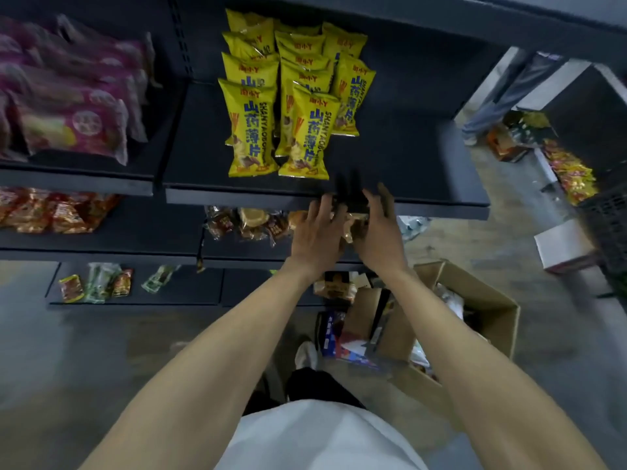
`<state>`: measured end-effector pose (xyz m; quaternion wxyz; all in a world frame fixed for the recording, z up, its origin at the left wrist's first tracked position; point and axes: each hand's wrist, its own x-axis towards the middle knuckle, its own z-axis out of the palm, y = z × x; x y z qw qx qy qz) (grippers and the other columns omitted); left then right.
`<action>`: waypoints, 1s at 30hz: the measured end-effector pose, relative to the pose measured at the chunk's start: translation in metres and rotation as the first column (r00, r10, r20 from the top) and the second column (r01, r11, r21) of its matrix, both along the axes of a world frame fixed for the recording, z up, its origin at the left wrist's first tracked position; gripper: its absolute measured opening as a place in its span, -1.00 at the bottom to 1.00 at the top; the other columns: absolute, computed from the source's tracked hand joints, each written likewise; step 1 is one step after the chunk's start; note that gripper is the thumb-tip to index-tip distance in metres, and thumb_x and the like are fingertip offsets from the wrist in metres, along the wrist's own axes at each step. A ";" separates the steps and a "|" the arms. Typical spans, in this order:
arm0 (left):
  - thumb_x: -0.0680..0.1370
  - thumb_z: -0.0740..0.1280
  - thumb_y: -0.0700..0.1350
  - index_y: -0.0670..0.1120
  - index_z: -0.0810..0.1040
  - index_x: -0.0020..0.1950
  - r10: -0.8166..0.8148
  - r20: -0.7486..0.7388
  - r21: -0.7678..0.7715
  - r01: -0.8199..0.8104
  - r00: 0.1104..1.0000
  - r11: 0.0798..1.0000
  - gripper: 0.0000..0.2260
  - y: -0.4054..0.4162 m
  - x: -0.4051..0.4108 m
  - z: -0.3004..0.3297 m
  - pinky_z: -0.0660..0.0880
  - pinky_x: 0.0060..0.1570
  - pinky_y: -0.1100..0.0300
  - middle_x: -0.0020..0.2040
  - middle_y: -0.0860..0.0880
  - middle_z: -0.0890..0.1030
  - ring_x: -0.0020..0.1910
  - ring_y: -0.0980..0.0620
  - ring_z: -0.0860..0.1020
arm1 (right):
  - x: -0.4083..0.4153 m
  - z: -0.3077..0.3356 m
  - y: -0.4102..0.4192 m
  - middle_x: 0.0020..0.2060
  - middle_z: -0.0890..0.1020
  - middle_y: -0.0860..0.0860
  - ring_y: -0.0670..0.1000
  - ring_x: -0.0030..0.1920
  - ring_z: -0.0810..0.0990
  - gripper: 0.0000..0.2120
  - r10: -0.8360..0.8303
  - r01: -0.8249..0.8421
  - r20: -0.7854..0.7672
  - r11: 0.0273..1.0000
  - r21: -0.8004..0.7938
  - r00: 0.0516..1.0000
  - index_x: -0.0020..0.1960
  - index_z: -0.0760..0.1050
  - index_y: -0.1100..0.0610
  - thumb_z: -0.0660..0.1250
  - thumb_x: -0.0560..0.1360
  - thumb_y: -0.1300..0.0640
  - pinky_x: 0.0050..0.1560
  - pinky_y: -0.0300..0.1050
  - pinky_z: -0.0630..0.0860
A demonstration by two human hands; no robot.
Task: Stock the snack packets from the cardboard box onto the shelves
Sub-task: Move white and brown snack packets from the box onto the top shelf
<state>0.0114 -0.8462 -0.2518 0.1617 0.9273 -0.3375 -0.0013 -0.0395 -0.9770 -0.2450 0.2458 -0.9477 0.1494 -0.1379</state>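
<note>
Both hands reaching in under the front lip of the upper shelf (441, 201), toward the second shelf down. Left hand (317, 232) and right hand (380, 228) closing from either side on a small tan snack packet (351, 225); fingers spread and loosely curved, touching or nearly touching it — too blurred to call a firm grip. Packet sitting between the palms, just right of the brown packets (244, 223) already lying on that shelf. Risks, judging from here: knuckles or fingertips clipping the shelf lip directly above, knocking the packet loose; packet slipping through a loose two-sided hold and dropping toward the cardboard box (481, 300) or the floor; shoving in too far and pushing the brown packets out of line. Yellow yam-chip bags (305, 137) standing in rows close to the edge right above the hands — bumping the shelf possibly tipping the front ones. Box standing open at lower right, more stock inside, blue carton (334, 337) beside it. Pink bags (71, 123) upper left, red-orange packets (51, 212) below them, a few small packets (98, 281) on the lowest shelf. Another person's legs (492, 106) and scattered goods far right, well apart.
</note>
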 end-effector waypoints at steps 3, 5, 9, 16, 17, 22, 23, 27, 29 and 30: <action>0.53 0.30 -0.09 -0.06 0.25 0.48 -0.092 -0.131 0.092 0.105 0.987 0.990 -0.47 -0.005 -0.033 -0.011 0.44 0.08 -0.05 0.52 -0.17 0.09 0.35 -0.27 0.31 | -0.066 -0.015 -0.019 0.49 0.21 0.07 0.05 0.41 0.29 -0.45 -0.087 0.088 -0.043 0.996 0.017 0.995 0.46 0.30 0.09 0.34 0.50 0.25 0.31 -0.07 0.37; 0.53 0.30 -0.08 -0.02 0.22 0.50 -0.137 -0.177 0.115 0.158 0.975 0.981 -0.45 -0.009 -0.049 -0.020 0.47 0.03 -0.03 0.54 -0.14 0.08 0.32 -0.28 0.37 | -0.113 -0.024 -0.033 0.46 0.23 0.09 0.16 0.31 0.41 -0.49 -0.211 0.215 -0.093 0.976 0.036 0.973 0.43 0.30 0.10 0.33 0.52 0.24 0.23 -0.05 0.41; 0.52 0.28 -0.13 -0.03 0.24 0.48 -0.215 -0.238 0.109 0.246 0.947 0.963 -0.47 -0.019 -0.065 -0.020 0.48 0.02 -0.03 0.48 -0.11 0.21 0.29 -0.25 0.40 | -0.194 -0.036 -0.058 0.43 0.29 0.14 0.16 0.35 0.41 -0.52 -0.436 0.459 -0.203 0.884 0.083 0.876 0.44 0.30 0.19 0.31 0.55 0.23 0.21 -0.09 0.35; 0.49 0.27 -0.09 -0.06 0.38 0.33 -0.349 -0.241 0.206 0.399 0.906 0.893 -0.61 -0.058 -0.110 -0.037 0.53 -0.05 0.00 0.26 -0.11 0.43 0.19 -0.16 0.46 | -0.274 -0.051 -0.087 0.34 0.41 0.14 0.18 0.29 0.43 -0.50 -0.593 0.674 -0.400 0.734 0.089 0.699 0.44 0.31 0.14 0.30 0.52 0.18 0.21 -0.01 0.38; 0.50 0.27 -0.09 -0.07 0.39 0.32 -0.362 -0.245 0.225 0.416 0.899 0.881 -0.61 -0.066 -0.121 -0.040 0.53 -0.05 0.00 0.24 -0.11 0.45 0.19 -0.16 0.46 | -0.284 -0.054 -0.090 0.31 0.42 0.16 0.18 0.28 0.43 -0.51 -0.593 0.687 -0.426 0.720 0.101 0.683 0.42 0.32 0.16 0.31 0.51 0.18 0.22 -0.01 0.37; 0.51 0.29 -0.02 -0.07 0.32 0.37 -0.409 -0.222 0.264 0.458 0.885 0.849 -0.55 -0.113 -0.179 -0.046 0.53 -0.16 0.00 0.21 -0.12 0.45 0.11 -0.16 0.49 | -0.326 -0.071 -0.119 0.22 0.47 0.17 0.17 0.26 0.44 -0.58 -0.522 0.671 -0.505 0.723 0.165 0.687 0.35 0.38 0.18 0.31 0.51 0.17 0.22 -0.05 0.36; 0.52 0.28 -0.02 -0.08 0.30 0.39 -0.404 -0.216 0.265 0.452 0.889 0.852 -0.54 -0.121 -0.189 -0.045 0.51 -0.20 0.02 0.20 -0.11 0.46 0.10 -0.15 0.49 | -0.332 -0.073 -0.126 0.22 0.48 0.17 0.17 0.27 0.45 -0.59 -0.506 0.665 -0.519 0.726 0.174 0.689 0.34 0.38 0.18 0.31 0.51 0.16 0.23 -0.06 0.36; 0.52 0.27 -0.05 -0.06 0.35 0.26 -0.398 -0.194 0.288 0.440 0.897 0.850 -0.66 -0.155 -0.218 -0.051 0.38 -0.26 0.07 0.23 -0.11 0.42 0.12 -0.14 0.46 | -0.351 -0.083 -0.155 0.27 0.48 0.15 0.15 0.31 0.42 -0.55 -0.413 0.613 -0.556 0.754 0.235 0.721 0.40 0.34 0.16 0.29 0.53 0.15 0.25 -0.09 0.35; 0.52 0.27 -0.03 -0.06 0.37 0.20 -0.383 -0.190 0.304 0.426 0.904 0.852 -0.71 -0.170 -0.226 -0.055 0.38 -0.27 0.08 0.20 -0.10 0.44 0.09 -0.13 0.48 | -0.355 -0.088 -0.167 0.36 0.44 0.12 0.13 0.37 0.38 -0.46 -0.361 0.581 -0.564 0.767 0.273 0.743 0.49 0.25 0.15 0.29 0.55 0.15 0.32 -0.07 0.32; 0.52 0.27 -0.02 -0.06 0.37 0.19 -0.375 -0.198 0.316 0.421 0.906 0.850 -0.71 -0.176 -0.231 -0.057 0.38 -0.29 0.10 0.18 -0.09 0.45 0.07 -0.12 0.48 | -0.357 -0.091 -0.173 0.39 0.42 0.11 0.12 0.39 0.36 -0.43 -0.345 0.569 -0.564 0.772 0.285 0.750 0.52 0.20 0.15 0.29 0.55 0.15 0.34 -0.05 0.32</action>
